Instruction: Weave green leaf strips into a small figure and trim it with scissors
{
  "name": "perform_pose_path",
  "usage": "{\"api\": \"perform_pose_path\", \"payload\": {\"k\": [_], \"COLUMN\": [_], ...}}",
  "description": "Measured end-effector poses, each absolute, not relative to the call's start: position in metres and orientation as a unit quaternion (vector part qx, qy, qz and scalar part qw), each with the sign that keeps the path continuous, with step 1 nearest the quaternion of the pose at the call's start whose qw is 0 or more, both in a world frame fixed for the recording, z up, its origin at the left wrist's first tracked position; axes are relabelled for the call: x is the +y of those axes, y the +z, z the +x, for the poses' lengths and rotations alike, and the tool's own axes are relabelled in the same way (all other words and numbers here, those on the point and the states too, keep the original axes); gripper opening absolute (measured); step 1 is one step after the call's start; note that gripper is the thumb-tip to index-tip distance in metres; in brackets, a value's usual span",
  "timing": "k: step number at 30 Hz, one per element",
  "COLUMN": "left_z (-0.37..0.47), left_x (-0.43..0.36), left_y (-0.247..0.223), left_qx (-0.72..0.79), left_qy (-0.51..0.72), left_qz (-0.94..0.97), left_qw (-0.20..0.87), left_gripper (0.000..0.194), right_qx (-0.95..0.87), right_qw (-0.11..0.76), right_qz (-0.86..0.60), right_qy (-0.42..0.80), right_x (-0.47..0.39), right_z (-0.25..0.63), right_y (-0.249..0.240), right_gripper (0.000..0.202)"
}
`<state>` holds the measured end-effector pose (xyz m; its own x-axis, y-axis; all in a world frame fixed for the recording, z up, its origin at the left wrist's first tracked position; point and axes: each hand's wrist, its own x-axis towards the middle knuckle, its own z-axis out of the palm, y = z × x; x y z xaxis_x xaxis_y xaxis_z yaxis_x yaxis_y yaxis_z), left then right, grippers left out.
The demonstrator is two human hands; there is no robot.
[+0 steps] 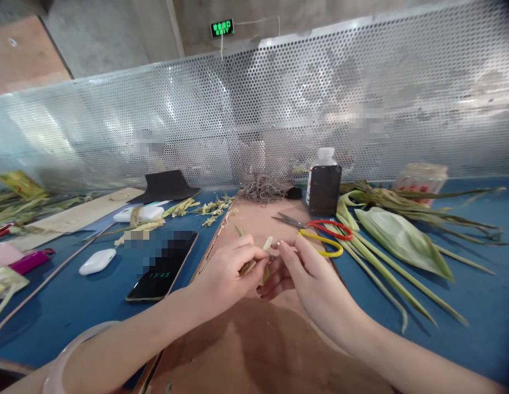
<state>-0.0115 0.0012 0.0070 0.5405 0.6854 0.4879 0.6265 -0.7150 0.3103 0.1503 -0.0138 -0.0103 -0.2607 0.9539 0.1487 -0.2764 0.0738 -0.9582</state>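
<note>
Above the brown board (258, 216), both hands meet at the middle of the head view. My left hand (233, 268) is closed on a thin green-brown leaf strip (239, 231), whose tip sticks up past the knuckles. My right hand (305, 268) pinches at a small pale leaf piece (268, 242) between the two hands, its other fingers curled below. Where the strip and the piece join is hidden by the fingers. Just beyond my right hand lie scissors (334, 230) with red and yellow handles, blades partly apart.
A black phone (172, 265) and a white case (97, 261) lie on the blue table (115, 323) at left. Behind are tangled grey cord (262, 189) and a phone (326, 189) leaning on a bottle (326, 155). Green leaves (402, 241) and a jar (422, 180) stand right.
</note>
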Motion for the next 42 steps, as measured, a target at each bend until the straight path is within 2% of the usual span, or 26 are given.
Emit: {"api": "perform_pose_path", "payload": {"k": [10, 20, 29, 35, 42], "left_z": [-0.013, -0.013, -0.011, -0.011, -0.01], "left_x": [0.004, 0.005, 0.008, 0.009, 0.014], "left_y": [0.008, 0.008, 0.004, 0.002, 0.0], "left_qx": [0.393, 0.385, 0.41, 0.443, 0.505], "left_qy": [0.294, 0.325, 0.31, 0.284, 0.269], "left_qz": [0.857, 0.853, 0.843, 0.827, 0.781], "left_qw": [0.155, 0.134, 0.159, 0.199, 0.252], "left_gripper": [0.018, 0.019, 0.021, 0.022, 0.027], "right_qx": [-0.448, -0.374, -0.413, -0.451, -0.445], "right_qw": [0.484, 0.493, 0.494, 0.504, 0.493], "right_qz": [-0.291, -0.234, -0.291, -0.367, -0.4], "right_qy": [0.693, 0.75, 0.707, 0.639, 0.632], "right_x": [-0.013, -0.009, -0.002, -0.002, -0.001], "right_z": [0.15, 0.15, 0.151, 0.157, 0.151], "right_y": [-0.006, -0.015, -0.021, -0.019, -0.025], "right_gripper": [0.025, 0.028, 0.031, 0.025, 0.021]}}
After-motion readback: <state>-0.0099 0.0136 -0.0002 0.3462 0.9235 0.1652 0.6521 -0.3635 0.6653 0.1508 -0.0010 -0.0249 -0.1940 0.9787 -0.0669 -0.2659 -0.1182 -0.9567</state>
